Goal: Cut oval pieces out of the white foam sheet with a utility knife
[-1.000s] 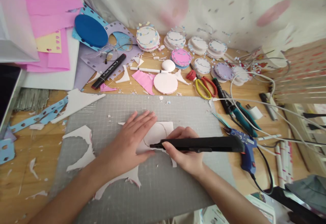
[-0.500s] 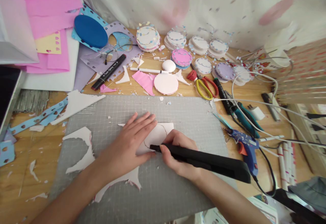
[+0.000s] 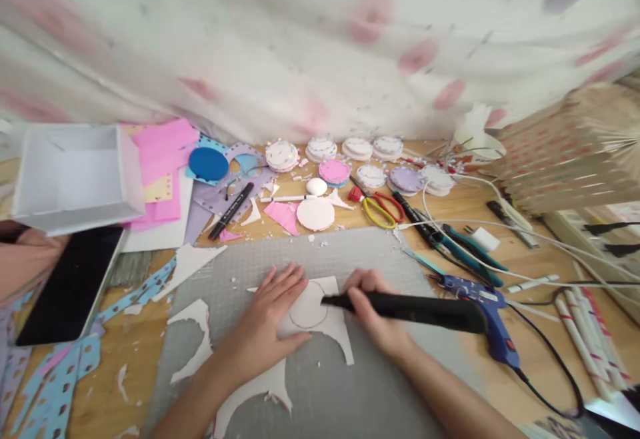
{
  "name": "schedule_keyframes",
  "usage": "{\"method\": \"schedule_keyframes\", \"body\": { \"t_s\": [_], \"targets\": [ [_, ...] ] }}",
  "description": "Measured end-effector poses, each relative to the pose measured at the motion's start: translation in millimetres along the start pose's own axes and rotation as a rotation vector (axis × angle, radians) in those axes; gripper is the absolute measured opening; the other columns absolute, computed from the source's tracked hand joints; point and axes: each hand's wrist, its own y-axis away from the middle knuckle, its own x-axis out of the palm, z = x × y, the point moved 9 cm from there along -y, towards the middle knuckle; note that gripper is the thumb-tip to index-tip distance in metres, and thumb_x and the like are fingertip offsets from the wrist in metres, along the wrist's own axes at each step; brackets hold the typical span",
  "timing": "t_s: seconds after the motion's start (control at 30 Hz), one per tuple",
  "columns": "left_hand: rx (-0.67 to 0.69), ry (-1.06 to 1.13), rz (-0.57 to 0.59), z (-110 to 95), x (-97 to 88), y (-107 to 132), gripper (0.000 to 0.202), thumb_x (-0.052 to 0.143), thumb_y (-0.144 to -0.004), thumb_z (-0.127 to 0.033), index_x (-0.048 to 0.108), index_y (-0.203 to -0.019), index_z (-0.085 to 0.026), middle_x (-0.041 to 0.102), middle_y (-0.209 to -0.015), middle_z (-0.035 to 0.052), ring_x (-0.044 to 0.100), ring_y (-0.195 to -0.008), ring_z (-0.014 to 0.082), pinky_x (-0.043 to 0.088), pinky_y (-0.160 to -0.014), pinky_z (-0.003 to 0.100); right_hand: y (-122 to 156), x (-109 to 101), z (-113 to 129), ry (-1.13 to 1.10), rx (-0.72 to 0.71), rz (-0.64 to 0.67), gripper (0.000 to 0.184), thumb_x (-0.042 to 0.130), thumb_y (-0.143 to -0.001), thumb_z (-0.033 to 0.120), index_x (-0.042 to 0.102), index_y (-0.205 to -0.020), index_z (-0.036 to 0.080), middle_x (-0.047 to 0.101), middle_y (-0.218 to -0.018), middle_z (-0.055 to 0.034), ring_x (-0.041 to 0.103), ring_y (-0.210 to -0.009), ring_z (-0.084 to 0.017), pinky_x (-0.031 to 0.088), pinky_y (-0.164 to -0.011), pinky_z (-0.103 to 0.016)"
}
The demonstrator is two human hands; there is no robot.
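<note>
My left hand lies flat, fingers stretched out, pressing a white foam sheet onto the grey cutting mat. A circle is outlined on the sheet, partly under my left fingers. Closed round a long black tool with a narrow tip, my right hand is just right of the sheet. The tip is over the outlined circle; whether it touches cannot be told. Curved white offcuts are left of my left hand, and another offcut is partly beneath that forearm.
Decorated round discs line the back of the table. Scissors, pliers and a blue glue gun lie right, among white cables. At left are a white box, a phone and blue paper strips.
The view has tilted up, showing more curtain and the box. My right hand and the black tool have drawn back from the sheet's lower edge, exposing more of the circle; my left hand stays on the sheet.
</note>
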Motion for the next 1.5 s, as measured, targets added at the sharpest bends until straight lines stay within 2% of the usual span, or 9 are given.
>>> {"method": "schedule_keyframes", "body": {
  "t_s": [0.13, 0.33, 0.6, 0.83, 0.97, 1.1, 1.23, 1.33, 1.5],
  "targets": [
    [-0.036, -0.017, -0.005, 0, -2.0, 0, 0.069, 0.071, -0.076, -0.024, 0.045, -0.14, -0.018, 0.047, -0.147, 0.0158, 0.038, -0.14, 0.0287, 0.028, -0.114, 0.061, -9, -46, -21, 0.123, 0.02, -0.286, 0.016, 0.056, -0.091, 0.023, 0.042, -0.082, 0.025, 0.054, -0.074, 0.0019, 0.051, -0.059, -0.014, 0.044, -0.056, -0.027],
    [-0.017, -0.08, -0.055, -14, -12.7, 7, 0.062, 0.068, -0.076, -0.018, 0.049, -0.134, -0.022, 0.057, -0.138, 0.0113, 0.048, -0.133, 0.0273, 0.033, -0.114, 0.056, -25, -50, -31, 0.212, -0.079, -0.117, 0.017, 0.06, -0.08, 0.014, 0.064, -0.093, 0.025, 0.06, -0.1, -0.006, 0.059, -0.093, -0.024, 0.049, -0.084, -0.039],
    [0.054, -0.251, -0.132, -52, -48.0, 25, 0.062, 0.062, -0.078, -0.017, 0.043, -0.136, -0.024, 0.061, -0.131, 0.0079, 0.054, -0.126, 0.0265, 0.035, -0.114, 0.055, -19, -50, -19, 0.13, -0.086, -0.115, 0.018, 0.052, -0.087, 0.016, 0.06, -0.103, 0.022, 0.057, -0.109, -0.0125, 0.053, -0.105, -0.029, 0.043, -0.096, -0.052],
    [0.081, -0.265, -0.146, -62, -53.6, 31, 0.073, 0.068, -0.082, -0.028, 0.032, -0.145, -0.025, 0.044, -0.15, 0.0126, 0.039, -0.14, 0.0285, 0.035, -0.114, 0.052, -3, 34, 17, -0.396, 0.146, 0.31, 0.027, 0.059, -0.089, 0.045, 0.053, -0.103, 0.022, 0.063, -0.087, -0.0015, 0.06, -0.066, -0.014, 0.051, -0.056, -0.025],
    [-0.114, -0.153, -0.337, -38, -73.6, 43, 0.077, 0.066, -0.085, -0.043, 0.024, -0.148, -0.026, 0.023, -0.159, 0.0167, 0.023, -0.146, 0.0319, 0.032, -0.114, 0.055, 2, 47, 3, -0.582, 0.333, 0.254, 0.035, 0.065, -0.084, 0.05, 0.051, -0.1, 0.022, 0.054, -0.072, 0.0044, 0.051, -0.056, -0.011, 0.041, -0.046, -0.02],
    [-0.439, 0.249, -0.555, 10, -88.2, 61, 0.066, 0.06, -0.087, -0.045, 0.032, -0.142, -0.023, 0.036, -0.152, 0.0182, 0.036, -0.141, 0.0306, 0.036, -0.111, 0.053, 4, 39, -3, -0.571, 0.334, 0.165, 0.033, 0.063, -0.086, 0.049, 0.049, -0.101, 0.023, 0.05, -0.073, 0.0048, 0.048, -0.057, -0.01, 0.04, -0.049, -0.02],
    [-0.661, 0.759, -0.241, 28, -52.8, 56, 0.044, 0.066, -0.081, -0.047, 0.057, -0.112, -0.018, 0.069, -0.103, 0.0094, 0.068, -0.093, 0.0211, 0.055, -0.075, 0.032, 8, 34, 7, -0.467, 0.273, 0.109, 0.027, 0.061, -0.089, 0.045, 0.052, -0.102, 0.024, 0.05, -0.074, 0.0037, 0.047, -0.059, -0.012, 0.04, -0.049, -0.021],
    [-0.856, 0.865, -0.002, 23, -26.6, 62, 0.037, 0.076, -0.07, -0.046, 0.063, -0.086, -0.015, 0.059, -0.061, -0.0036, 0.051, -0.049, 0.0098, 0.036, -0.044, 0.021, 13, 33, 18, -0.369, 0.213, 0.083, 0.023, 0.058, -0.091, 0.041, 0.055, -0.104, 0.023, 0.054, -0.083, -0.0001, 0.049, -0.065, -0.013, 0.043, -0.053, -0.022],
    [-0.95, 0.912, -0.101, 22, -21.7, 67, 0.04, 0.083, -0.059, -0.044, 0.063, -0.079, -0.015, 0.051, -0.053, -0.0075, 0.038, -0.044, 0.0067, 0.025, -0.042, 0.02, 21, 37, 15, -0.466, 0.307, 0.078, 0.025, 0.057, -0.092, 0.044, 0.053, -0.106, 0.023, 0.053, -0.083, 0.0, 0.051, -0.068, -0.014, 0.044, -0.057, -0.022]
  ]
}}
